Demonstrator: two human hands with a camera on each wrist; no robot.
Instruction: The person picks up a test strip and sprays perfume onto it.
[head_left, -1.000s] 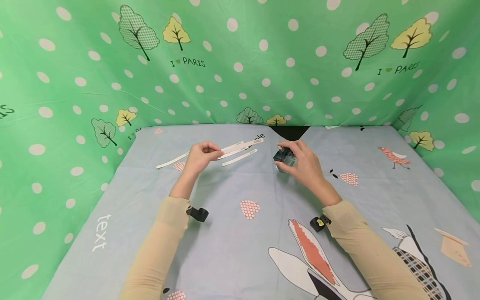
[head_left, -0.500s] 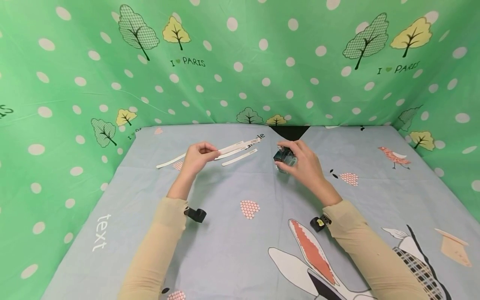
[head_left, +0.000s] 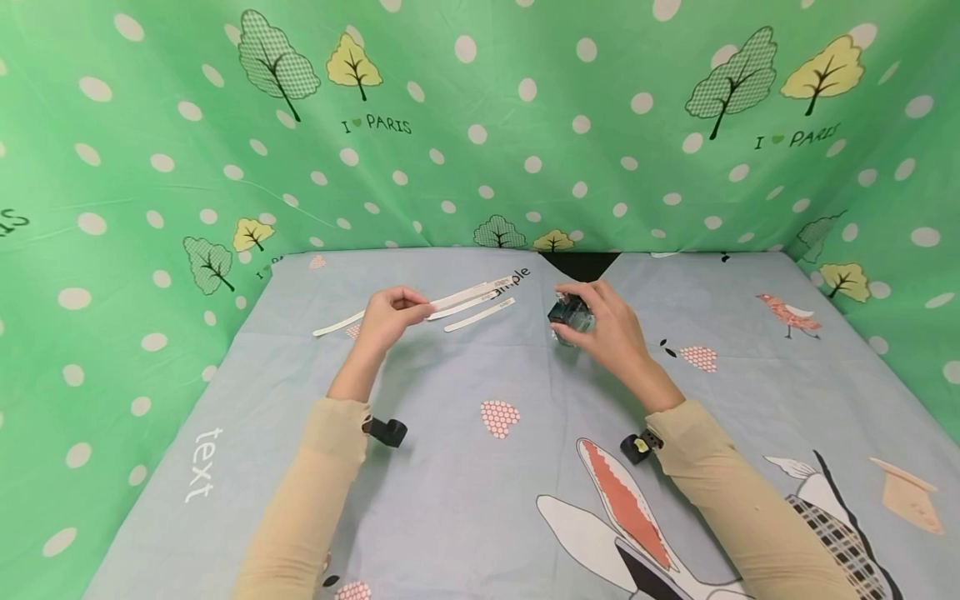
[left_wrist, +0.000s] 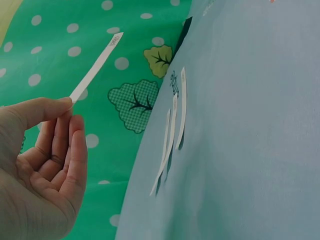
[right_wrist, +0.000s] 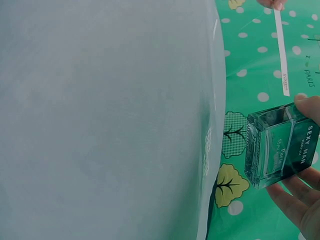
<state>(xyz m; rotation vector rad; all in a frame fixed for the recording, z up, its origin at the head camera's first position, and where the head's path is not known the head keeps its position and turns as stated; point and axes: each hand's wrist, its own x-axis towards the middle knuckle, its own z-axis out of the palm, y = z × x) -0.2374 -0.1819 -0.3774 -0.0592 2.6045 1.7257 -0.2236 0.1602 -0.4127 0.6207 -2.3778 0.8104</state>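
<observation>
Between thumb and fingertips, my left hand (head_left: 388, 318) pinches the end of a white perfume test strip (left_wrist: 97, 68) with small print at its free end. The strip is raised above the table in the left wrist view and points toward the bottle side. My right hand (head_left: 613, 332) grips a dark green-blue glass perfume bottle (right_wrist: 280, 147) by its sides, thumb on one side and fingers on the other. "SEXY MAN" is printed on the bottle. A gap separates the held strip from the bottle. Three more test strips (left_wrist: 182, 107) lie on the tablecloth near my left hand.
A blue-grey printed tablecloth (head_left: 450, 483) covers the table, with hearts, a bird and rabbit ears on it. Green dotted fabric (head_left: 480, 100) hangs behind and at both sides. Each wrist wears a black camera (head_left: 388, 432).
My left hand has shifted a little to the left, drawing the pinched test strip away from the bottle. The right hand and bottle have stayed in place.
</observation>
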